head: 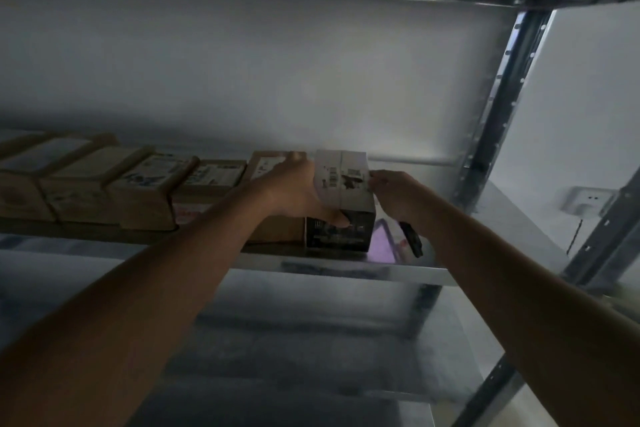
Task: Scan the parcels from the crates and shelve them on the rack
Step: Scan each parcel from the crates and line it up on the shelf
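A parcel (346, 180) with a white labelled top and a dark printed front stands on the metal rack shelf (346, 269), at the right end of a row of parcels. My left hand (294, 191) grips its left side, thumb pressed on the dark front. My right hand (394, 194) touches the parcel's upper right edge with its fingertips. A black scanner (412, 241) hangs under that hand, held in it, and casts a purple glow on the shelf. A brown parcel (273, 163) lies right against the white one, partly hidden by my left hand.
Several cardboard parcels (145, 191) line the shelf to the left. Bare shelf runs right of the white parcel up to the perforated upright post (498, 107). Another shelf is overhead and a lower shelf (311, 357) below. A wall socket (585, 201) sits at the right.
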Action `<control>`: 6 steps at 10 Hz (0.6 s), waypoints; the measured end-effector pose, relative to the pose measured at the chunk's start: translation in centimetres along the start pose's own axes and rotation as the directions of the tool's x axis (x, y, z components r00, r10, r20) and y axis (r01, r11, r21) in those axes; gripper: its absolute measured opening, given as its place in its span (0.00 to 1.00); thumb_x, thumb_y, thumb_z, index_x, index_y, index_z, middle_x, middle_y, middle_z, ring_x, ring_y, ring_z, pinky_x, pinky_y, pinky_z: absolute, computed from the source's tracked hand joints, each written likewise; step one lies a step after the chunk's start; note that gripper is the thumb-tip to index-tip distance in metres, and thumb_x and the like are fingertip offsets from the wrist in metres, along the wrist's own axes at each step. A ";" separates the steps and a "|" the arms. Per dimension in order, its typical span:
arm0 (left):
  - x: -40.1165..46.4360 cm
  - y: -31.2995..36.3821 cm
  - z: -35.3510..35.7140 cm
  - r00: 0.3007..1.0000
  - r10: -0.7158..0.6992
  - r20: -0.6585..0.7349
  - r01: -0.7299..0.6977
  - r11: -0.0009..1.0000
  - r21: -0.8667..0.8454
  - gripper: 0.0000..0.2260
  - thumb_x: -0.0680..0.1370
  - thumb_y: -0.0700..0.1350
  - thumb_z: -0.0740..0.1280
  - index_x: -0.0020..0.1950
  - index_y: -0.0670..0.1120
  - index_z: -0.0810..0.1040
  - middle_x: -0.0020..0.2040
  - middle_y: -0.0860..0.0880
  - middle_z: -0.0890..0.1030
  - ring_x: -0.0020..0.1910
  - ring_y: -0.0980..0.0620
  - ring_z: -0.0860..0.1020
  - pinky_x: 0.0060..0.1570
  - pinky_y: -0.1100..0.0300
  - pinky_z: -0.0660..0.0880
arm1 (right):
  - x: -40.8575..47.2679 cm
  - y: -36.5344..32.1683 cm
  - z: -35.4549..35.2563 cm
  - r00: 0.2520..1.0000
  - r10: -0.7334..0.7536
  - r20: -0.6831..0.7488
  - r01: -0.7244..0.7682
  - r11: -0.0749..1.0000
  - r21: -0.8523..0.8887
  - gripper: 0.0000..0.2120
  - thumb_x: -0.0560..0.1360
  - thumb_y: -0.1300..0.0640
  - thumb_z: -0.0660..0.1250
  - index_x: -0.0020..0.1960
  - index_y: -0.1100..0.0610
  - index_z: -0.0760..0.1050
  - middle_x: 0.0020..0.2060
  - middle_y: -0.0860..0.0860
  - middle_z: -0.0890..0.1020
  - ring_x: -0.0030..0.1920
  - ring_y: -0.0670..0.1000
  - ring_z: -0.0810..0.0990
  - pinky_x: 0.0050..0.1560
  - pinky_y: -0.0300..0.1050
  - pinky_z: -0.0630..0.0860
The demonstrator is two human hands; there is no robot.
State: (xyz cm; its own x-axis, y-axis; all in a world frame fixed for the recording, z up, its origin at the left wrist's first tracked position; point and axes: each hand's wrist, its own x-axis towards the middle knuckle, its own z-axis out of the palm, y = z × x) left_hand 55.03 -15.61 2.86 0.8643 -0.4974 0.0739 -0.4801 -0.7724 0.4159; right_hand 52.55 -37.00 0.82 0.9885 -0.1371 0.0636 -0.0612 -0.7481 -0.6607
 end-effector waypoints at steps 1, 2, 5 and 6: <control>0.3 -0.3 -0.1 0.998 -0.046 0.030 0.044 0.996 0.076 0.54 0.58 0.75 0.80 0.78 0.51 0.72 0.75 0.47 0.69 0.65 0.47 0.74 0.61 0.52 0.77 | 0.7 -1.1 0.1 0.996 0.084 0.038 -0.084 0.996 -0.005 0.18 0.88 0.58 0.57 0.74 0.62 0.75 0.69 0.60 0.79 0.69 0.60 0.78 0.53 0.44 0.72; 0.3 -0.6 -0.4 0.997 -0.054 0.057 0.047 0.992 0.117 0.54 0.57 0.77 0.77 0.75 0.49 0.75 0.71 0.47 0.71 0.60 0.49 0.76 0.59 0.49 0.80 | 1.1 -1.7 0.3 0.997 0.050 0.054 -0.045 0.995 -0.091 0.18 0.88 0.58 0.57 0.75 0.61 0.74 0.69 0.59 0.79 0.67 0.59 0.78 0.61 0.44 0.72; 0.0 -1.2 -0.8 0.995 -0.070 0.075 0.058 0.986 0.159 0.44 0.58 0.79 0.76 0.62 0.49 0.78 0.61 0.52 0.75 0.56 0.49 0.77 0.54 0.49 0.79 | 1.5 -0.3 0.8 0.999 0.050 -0.005 -0.050 0.998 -0.026 0.21 0.88 0.56 0.57 0.80 0.54 0.69 0.67 0.53 0.78 0.49 0.47 0.72 0.40 0.30 0.63; -0.4 -0.7 -1.2 0.993 -0.078 0.086 0.060 0.980 0.188 0.32 0.64 0.74 0.78 0.51 0.53 0.73 0.57 0.52 0.72 0.53 0.52 0.74 0.44 0.55 0.72 | 0.8 -0.3 0.8 0.980 0.162 -0.119 -0.153 0.985 0.080 0.24 0.87 0.50 0.59 0.83 0.46 0.64 0.70 0.53 0.77 0.49 0.51 0.72 0.42 0.40 0.69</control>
State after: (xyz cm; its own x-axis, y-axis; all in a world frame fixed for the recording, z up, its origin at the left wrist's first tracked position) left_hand 55.19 -14.45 3.63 0.8829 -0.4681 -0.0367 -0.4467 -0.8614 0.2418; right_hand 53.44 -36.34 0.46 0.9420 -0.3327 0.0444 -0.2006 -0.6642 -0.7202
